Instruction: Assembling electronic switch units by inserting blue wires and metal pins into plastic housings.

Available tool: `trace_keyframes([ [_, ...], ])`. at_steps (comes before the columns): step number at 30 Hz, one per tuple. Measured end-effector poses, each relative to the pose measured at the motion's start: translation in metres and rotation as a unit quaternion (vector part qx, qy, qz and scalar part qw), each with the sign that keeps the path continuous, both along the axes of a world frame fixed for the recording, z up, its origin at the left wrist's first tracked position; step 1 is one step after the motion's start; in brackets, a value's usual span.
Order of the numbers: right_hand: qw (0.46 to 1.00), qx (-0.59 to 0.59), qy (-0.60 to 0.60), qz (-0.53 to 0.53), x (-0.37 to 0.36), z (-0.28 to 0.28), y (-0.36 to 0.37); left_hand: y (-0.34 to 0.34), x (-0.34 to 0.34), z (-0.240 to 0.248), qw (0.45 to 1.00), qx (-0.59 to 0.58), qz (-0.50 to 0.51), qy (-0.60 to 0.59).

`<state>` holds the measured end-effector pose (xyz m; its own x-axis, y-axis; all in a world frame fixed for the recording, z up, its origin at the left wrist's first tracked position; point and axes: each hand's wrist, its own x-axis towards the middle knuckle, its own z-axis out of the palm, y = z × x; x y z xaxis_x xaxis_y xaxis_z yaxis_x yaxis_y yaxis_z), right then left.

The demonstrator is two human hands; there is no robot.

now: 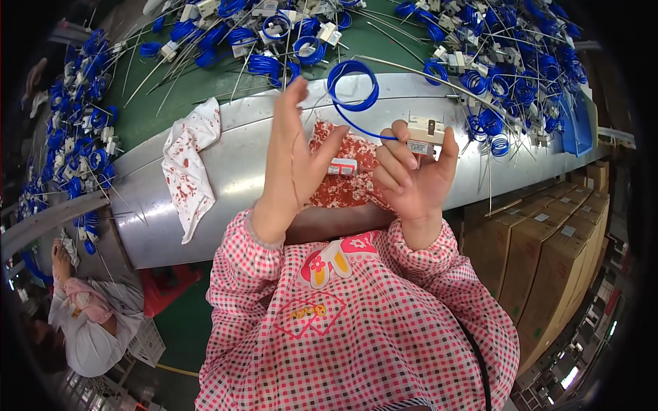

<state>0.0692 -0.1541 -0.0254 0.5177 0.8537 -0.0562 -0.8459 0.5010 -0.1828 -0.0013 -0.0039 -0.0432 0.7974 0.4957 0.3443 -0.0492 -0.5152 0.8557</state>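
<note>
In the fingers of my right hand (418,171) is a small cream-and-metal thermostat (426,135), lifted over the steel edge of the bench. From it a blue capillary tube runs left and winds into a coil (358,106), which hangs in the air between my hands. My left hand (291,161) is raised beside the coil, fingers stretched up and thumb apart, with nothing seen in it. Below both hands lies a red-and-white mottled cloth (325,195). A small white-and-red cylinder (343,166) rests on that cloth.
Heaps of similar blue-coiled thermostats (267,65) cover the green bench top (147,96). A white cloth with red patches (188,161) lies left on the steel edge (137,205). Cardboard boxes (548,240) and a blue bin (581,123) stand right. Another person (99,329) sits at lower left.
</note>
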Motion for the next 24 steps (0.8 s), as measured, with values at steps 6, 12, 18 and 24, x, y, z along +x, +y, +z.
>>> trace_keyframes([
  [6, 0.994, 0.056, 0.073, 0.058, -0.002, -0.005, 0.001, 0.004, 0.017, -0.003, 0.998, 0.002, -0.056, -0.015],
  [12, 0.99, 0.083, 0.086, 0.077, -0.003, -0.004, 0.0, 0.014, 0.023, 0.014, 0.992, -0.032, -0.121, -0.035],
  [18, 0.987, 0.109, 0.078, 0.086, 0.001, -0.002, -0.001, 0.03, 0.023, 0.035, 0.962, -0.057, -0.267, 0.001],
  [24, 0.986, 0.097, 0.084, 0.104, 0.001, 0.002, 0.007, 0.035, 0.021, 0.04, 0.88, -0.318, -0.352, -0.006],
])
